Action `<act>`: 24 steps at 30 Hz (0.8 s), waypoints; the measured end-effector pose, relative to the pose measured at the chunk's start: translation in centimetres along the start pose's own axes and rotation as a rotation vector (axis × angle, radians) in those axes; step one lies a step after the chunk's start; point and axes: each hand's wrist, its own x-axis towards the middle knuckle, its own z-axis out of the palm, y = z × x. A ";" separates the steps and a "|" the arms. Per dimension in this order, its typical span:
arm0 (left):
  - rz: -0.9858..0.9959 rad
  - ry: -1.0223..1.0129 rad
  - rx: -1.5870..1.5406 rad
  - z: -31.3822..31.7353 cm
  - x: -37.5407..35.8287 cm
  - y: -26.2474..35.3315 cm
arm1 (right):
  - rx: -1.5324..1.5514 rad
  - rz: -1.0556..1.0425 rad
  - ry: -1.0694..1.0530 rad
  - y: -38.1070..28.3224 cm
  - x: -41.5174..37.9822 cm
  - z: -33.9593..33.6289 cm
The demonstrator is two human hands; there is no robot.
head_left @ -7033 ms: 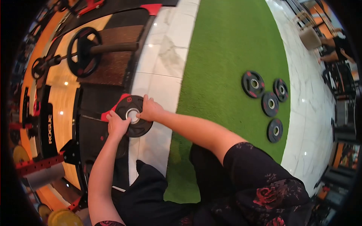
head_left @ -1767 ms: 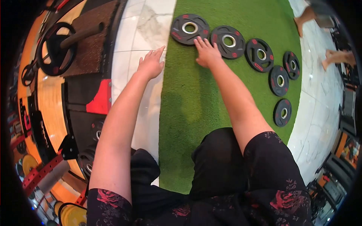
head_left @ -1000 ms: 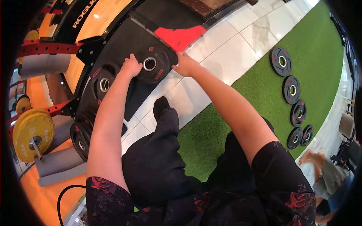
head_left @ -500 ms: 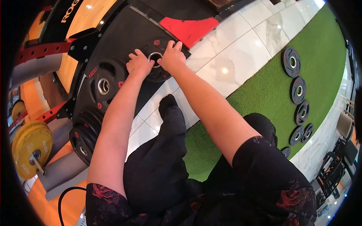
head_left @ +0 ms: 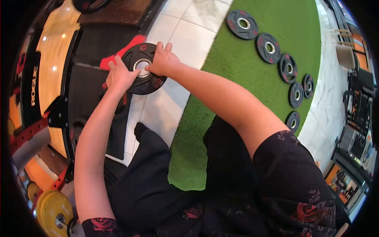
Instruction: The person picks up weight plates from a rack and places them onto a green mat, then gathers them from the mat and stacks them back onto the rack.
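Two-handed grip clamped on a black plate [head_left: 147, 86], over the tile by the mat.
The left hand [head_left: 120, 77] holds the plate's left side and the right hand [head_left: 164, 60] its right, both thumbs at the central metal ring. Beneath lie pale tile [head_left: 197, 41] and the black mat [head_left: 92, 45] with its red patch [head_left: 135, 41]. To the right, five more plates [head_left: 261, 47] lie on green turf [head_left: 235, 59], in a slanting row that bends back at its far end.
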 end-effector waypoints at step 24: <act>0.291 -0.053 -0.092 15.4 -2.5 37.9 | -0.203 0.375 0.374 35.5 -8.8 -12.7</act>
